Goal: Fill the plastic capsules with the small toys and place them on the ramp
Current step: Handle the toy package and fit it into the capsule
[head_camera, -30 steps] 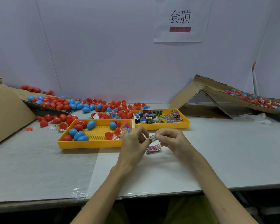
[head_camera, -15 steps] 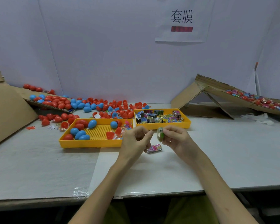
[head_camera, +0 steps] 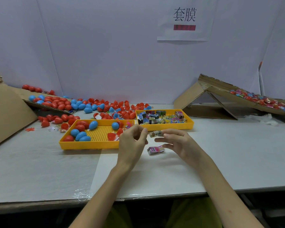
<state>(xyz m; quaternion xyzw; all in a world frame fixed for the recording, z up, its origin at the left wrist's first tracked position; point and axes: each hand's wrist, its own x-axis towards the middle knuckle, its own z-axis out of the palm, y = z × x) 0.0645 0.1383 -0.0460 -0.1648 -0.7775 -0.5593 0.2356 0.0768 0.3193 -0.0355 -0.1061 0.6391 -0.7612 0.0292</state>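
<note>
Station inspected from the head view. A white table (head_camera: 229, 153) carries two yellow trays side by side. The left tray (head_camera: 89, 145) holds red and blue capsules (head_camera: 80, 135) and a few open halves. The right tray (head_camera: 169, 127), slightly farther, is filled with small printed toy packets (head_camera: 161, 118). Both hands are raised over the table just near of the trays. The right hand (head_camera: 181, 143) has a rolled toy packet (head_camera: 155, 133) at the tips of its upper fingers (head_camera: 169, 132), pinched by its right end and clear of the table. Its lower fingers are spread and nearly straight, and the thumb is hidden. The left hand (head_camera: 132, 143) has its fingers curled, with the forefinger tip just beside the packet's left end; contact there, or anything held in that hand, cannot be determined. A second packet (head_camera: 155, 150), pink with a barcode, lies flat on the table below and between the hands. Loose capsules (head_camera: 61, 102) are scattered far left across a cardboard sheet (head_camera: 8, 112) and the table. The cardboard ramp (head_camera: 220, 93) stands far right, with filled capsules (head_camera: 262, 101) gathered along its slope. A paper sign (head_camera: 184, 18) is fixed to the back wall
</note>
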